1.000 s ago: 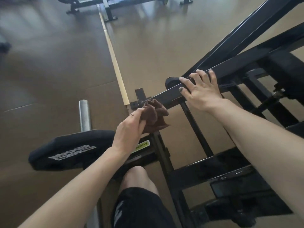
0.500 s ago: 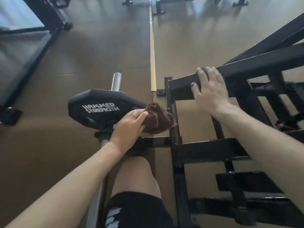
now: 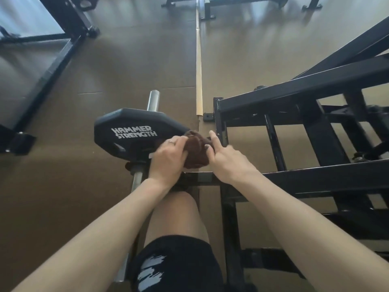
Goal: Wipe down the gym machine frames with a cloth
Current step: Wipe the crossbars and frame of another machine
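You look down on a brown mat floor (image 3: 88,76) that shines with soft light. A pale strip (image 3: 198,66) runs along the seam between mats. A black rack (image 3: 61,49) stands to your far left, and more black machine feet (image 3: 207,9) rest on the floor at the top.

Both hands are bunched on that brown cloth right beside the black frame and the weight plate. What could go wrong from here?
With the left hand and right hand both on the cloth, nothing braces the person. Fingers might knock the upright frame post, and the weight plate sits near the bare knee.
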Motion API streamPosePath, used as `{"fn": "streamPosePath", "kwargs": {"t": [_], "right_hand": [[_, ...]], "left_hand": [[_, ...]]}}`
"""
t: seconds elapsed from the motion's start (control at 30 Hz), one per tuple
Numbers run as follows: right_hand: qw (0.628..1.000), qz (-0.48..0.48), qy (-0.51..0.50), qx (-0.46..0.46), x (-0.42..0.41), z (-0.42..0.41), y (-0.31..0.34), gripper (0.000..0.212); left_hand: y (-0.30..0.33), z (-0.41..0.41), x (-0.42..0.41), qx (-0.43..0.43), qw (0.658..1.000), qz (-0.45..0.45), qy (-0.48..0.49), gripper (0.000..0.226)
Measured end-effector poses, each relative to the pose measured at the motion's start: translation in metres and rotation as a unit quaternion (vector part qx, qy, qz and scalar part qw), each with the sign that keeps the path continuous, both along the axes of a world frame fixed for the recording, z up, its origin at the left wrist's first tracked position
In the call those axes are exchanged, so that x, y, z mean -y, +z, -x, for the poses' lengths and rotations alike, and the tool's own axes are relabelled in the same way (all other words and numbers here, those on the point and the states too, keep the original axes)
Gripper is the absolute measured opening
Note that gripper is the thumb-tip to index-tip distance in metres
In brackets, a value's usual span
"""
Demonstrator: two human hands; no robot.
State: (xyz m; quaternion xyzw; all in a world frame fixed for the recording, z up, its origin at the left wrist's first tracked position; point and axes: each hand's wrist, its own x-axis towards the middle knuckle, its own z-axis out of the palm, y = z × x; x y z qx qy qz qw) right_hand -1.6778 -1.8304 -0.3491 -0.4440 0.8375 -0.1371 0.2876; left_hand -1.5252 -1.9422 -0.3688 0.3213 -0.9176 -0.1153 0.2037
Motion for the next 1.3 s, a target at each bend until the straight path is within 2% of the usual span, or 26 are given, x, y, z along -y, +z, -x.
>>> {"fn": "streamPosePath", "kwargs": {"t": [0.13,0.3,0.4,0.57,0.73,0.83,0.9,0.97,1.07,1.13,1.2,1.27,1.3], "right_hand": [[1.0,0.025,0.005,0.012,-0.003,0.003,0.003,0.052],[0.999,0.029,0.011,-0.025,-0.001,0.002,0.001,0.055],[0.999,0.031,0.022,-0.035,-0.002,0.002,-0.001,0.056],[0.998,0.021,0.039,-0.049,-0.008,0.0,-0.006,0.058],[0.998,0.015,0.04,-0.053,-0.004,0.002,-0.007,0.07],[0.995,-0.003,0.051,-0.09,-0.009,0.002,-0.002,0.074],[0.992,-0.014,0.058,-0.111,-0.011,0.002,0.002,0.073],[0.989,-0.019,0.069,-0.13,-0.011,0.0,0.006,0.071],[0.972,0.002,0.102,-0.211,-0.029,-0.008,0.012,0.056],[0.944,0.039,0.113,-0.308,-0.056,-0.019,0.006,0.046],[0.902,0.151,0.106,-0.391,-0.09,-0.037,-0.01,0.044],[0.869,0.291,0.124,-0.38,-0.117,-0.063,-0.031,0.035],[0.857,0.33,0.175,-0.354,-0.127,-0.078,-0.041,0.03]], "left_hand": [[0.009,0.015,-0.008,0.03,0.998,0.035,-0.036,0.023],[-0.006,-0.05,0.019,0.132,0.988,0.069,0.032,0.029],[-0.009,-0.071,0.019,0.19,0.976,0.103,0.03,0.032],[0.0,-0.044,-0.007,0.169,0.979,0.091,0.061,0.034],[-0.009,-0.03,-0.037,0.153,0.981,0.119,0.015,0.028],[-0.03,-0.029,-0.048,0.228,0.959,0.151,-0.078,0.028],[-0.048,-0.027,-0.056,0.282,0.947,0.115,-0.105,0.025],[-0.061,-0.02,-0.055,0.316,0.945,0.046,-0.074,0.014],[-0.075,-0.01,-0.037,0.29,0.956,-0.035,-0.011,0.01],[-0.087,-0.005,-0.022,0.237,0.97,-0.055,0.016,0.011],[-0.104,0.0,-0.014,0.195,0.979,-0.057,0.031,0.016],[-0.125,0.008,-0.014,0.177,0.982,-0.053,0.029,0.022],[-0.134,0.012,-0.015,0.178,0.982,-0.051,0.026,0.022]]}}
